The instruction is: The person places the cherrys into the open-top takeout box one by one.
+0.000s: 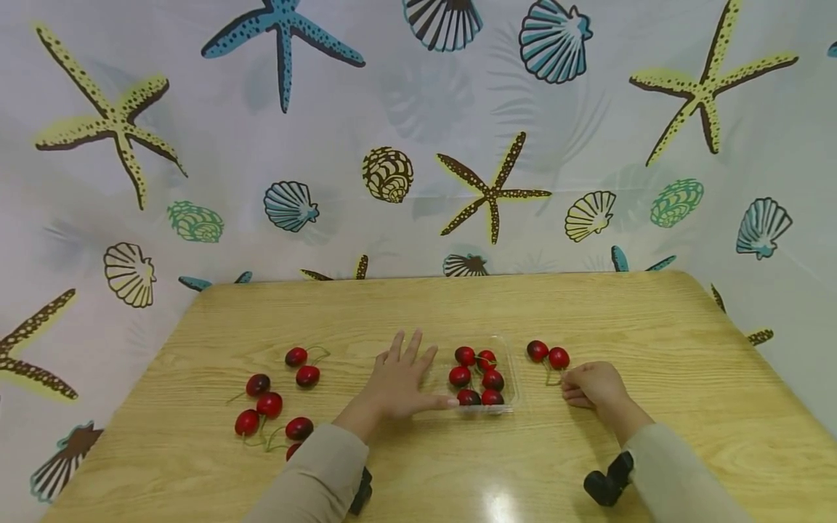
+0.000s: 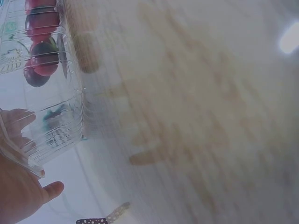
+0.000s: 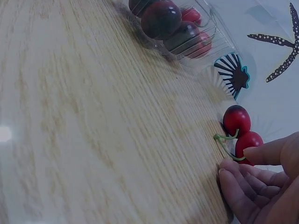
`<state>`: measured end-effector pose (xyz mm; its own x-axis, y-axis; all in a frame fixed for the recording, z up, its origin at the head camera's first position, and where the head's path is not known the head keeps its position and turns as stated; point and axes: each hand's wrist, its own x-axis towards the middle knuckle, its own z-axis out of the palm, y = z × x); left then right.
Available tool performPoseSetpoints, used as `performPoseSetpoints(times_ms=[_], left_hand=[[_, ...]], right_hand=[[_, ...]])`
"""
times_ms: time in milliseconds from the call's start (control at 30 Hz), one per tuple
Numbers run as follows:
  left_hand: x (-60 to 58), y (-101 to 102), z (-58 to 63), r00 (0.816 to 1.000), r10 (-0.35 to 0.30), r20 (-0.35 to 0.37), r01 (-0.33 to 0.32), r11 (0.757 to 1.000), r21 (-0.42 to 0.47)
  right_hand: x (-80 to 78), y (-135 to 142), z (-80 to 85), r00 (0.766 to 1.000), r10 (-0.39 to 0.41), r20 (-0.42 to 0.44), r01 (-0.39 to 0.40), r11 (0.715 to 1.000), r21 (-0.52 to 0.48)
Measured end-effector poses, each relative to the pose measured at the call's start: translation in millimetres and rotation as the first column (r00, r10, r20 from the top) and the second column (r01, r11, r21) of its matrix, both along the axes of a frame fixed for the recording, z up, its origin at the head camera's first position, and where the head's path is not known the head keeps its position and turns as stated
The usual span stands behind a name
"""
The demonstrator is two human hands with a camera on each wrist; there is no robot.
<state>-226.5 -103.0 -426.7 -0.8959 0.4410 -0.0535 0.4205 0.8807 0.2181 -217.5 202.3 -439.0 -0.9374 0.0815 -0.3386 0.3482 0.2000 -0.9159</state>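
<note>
Splaying wide, the left hand (image 1: 400, 385) is touching a clear tray (image 1: 513, 378) of cherries (image 1: 460, 376), while the right hand (image 1: 596, 387) is pinching the stem (image 3: 225, 149) of a cherry pair (image 1: 559, 357) just right of the tray.

The desk (image 1: 484, 457) is free in front of the clear plastic box (image 1: 513, 379); the left hand (image 1: 400, 383) obstructs its left, two cherries (image 1: 559, 357) its right.
</note>
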Motion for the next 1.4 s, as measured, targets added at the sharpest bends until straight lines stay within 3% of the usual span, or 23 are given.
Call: performPoseSetpoints(times_ms=[300, 500, 833, 1100, 1400], left_hand=[[1.0, 0, 1.9, 1.0, 0.001, 0.006, -0.001, 1.0, 0.001], [1.6, 0, 3.0, 1.0, -0.001, 0.006, 0.001, 1.0, 0.004], [2.1, 1, 4.3, 1.0, 0.002, 0.011, -0.002, 1.0, -0.008], [2.5, 0, 5.1, 1.0, 0.004, 0.006, -0.004, 1.0, -0.002], [2.0, 0, 3.9, 1.0, 0.005, 0.018, -0.005, 1.0, -0.001]], right_hand=[[-5.9, -4, 0.1, 0.999, -0.02, 0.037, 0.016, 0.996, 0.087], [-8.0, -4, 0.7, 0.998, -0.029, 0.056, 0.025, 0.996, 0.081], [-8.2, -3, 2.8, 0.994, -0.09, 0.058, 0.093, 0.994, -0.049], [-8.9, -9, 2.9, 0.982, -0.187, 0.04, 0.191, 0.968, -0.161], [-9.8, -15, 3.1, 0.972, -0.234, 0.033, 0.234, 0.935, -0.267]])
